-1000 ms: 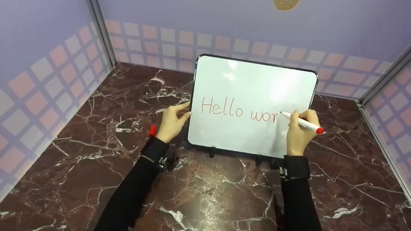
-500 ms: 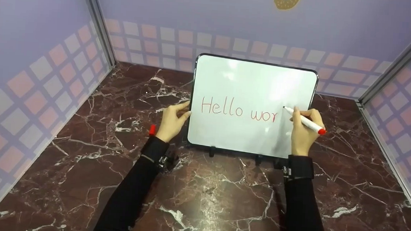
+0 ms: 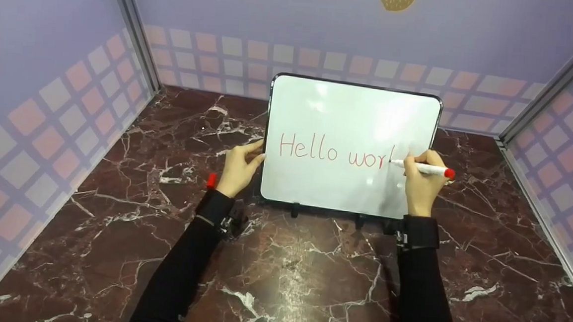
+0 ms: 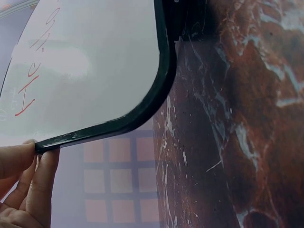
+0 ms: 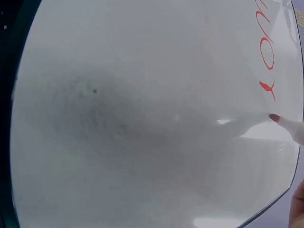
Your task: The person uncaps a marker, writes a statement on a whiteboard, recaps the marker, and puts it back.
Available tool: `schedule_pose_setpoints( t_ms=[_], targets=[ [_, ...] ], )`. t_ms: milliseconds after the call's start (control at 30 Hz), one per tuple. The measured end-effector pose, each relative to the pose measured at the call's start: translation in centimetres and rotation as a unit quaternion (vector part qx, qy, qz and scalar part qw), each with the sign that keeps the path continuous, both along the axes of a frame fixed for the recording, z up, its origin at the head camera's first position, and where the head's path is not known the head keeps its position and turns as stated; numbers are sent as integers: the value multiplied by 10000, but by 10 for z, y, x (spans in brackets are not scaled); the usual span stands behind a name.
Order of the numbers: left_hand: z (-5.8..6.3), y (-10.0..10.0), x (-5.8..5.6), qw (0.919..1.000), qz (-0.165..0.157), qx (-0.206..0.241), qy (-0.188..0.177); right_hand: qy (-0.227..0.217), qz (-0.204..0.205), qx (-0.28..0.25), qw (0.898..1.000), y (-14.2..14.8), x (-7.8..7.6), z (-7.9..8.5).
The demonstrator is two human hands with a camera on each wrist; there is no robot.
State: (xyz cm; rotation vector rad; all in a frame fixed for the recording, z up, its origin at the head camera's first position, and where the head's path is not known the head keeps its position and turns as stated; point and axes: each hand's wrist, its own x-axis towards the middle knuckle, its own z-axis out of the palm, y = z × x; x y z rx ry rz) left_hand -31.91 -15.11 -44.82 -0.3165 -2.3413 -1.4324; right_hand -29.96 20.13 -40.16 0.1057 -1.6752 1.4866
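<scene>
A whiteboard (image 3: 334,189) with a black frame leans back on small black feet and bears the red handwriting "Hello wor" plus a tall stroke. At its left edge my left hand (image 3: 240,167) pinches the frame between thumb and fingers, as the left wrist view shows with the frame (image 4: 76,138). My right hand (image 3: 420,184) grips a white marker (image 3: 430,169) with a red end, its tip at the lower end of the tall stroke. In the right wrist view the marker's red tip (image 5: 274,118) is at the board beside the "r".
A red marker cap (image 3: 211,180) stands on the dark marbled table (image 3: 279,280), just left of my left wrist. Behind the board rises a purple wall (image 3: 275,21) with a checkered band, and side walls enclose the table left and right.
The marker tip lifted up and right after the "r", then came down, leaving a tall red stroke. My left hand keeps its hold on the frame.
</scene>
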Motion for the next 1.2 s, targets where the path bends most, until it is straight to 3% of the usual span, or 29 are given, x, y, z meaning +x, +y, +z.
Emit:
schedule_pose_setpoints(
  t_ms=[267, 567, 800, 1000, 1200],
  targets=[
    [1, -1, 1, 10000, 0, -47, -74, -268, -297, 373, 9985, 2, 3, 5],
    [2, -1, 1, 9999, 21, -122, -41, 422, -344, -375, 9978, 9, -1, 3],
    [2, -1, 1, 9998, 66, -163, 11, 519, -639, -469, 9955, 10, -4, -1],
    [2, 0, 0, 10000, 28, -92, 16, 525, -457, -378, 9969, 10, -3, -2],
    [2, 0, 1, 10000, 13, -99, -8, 183, -320, -70, 9993, 11, 0, 1]
  ],
)
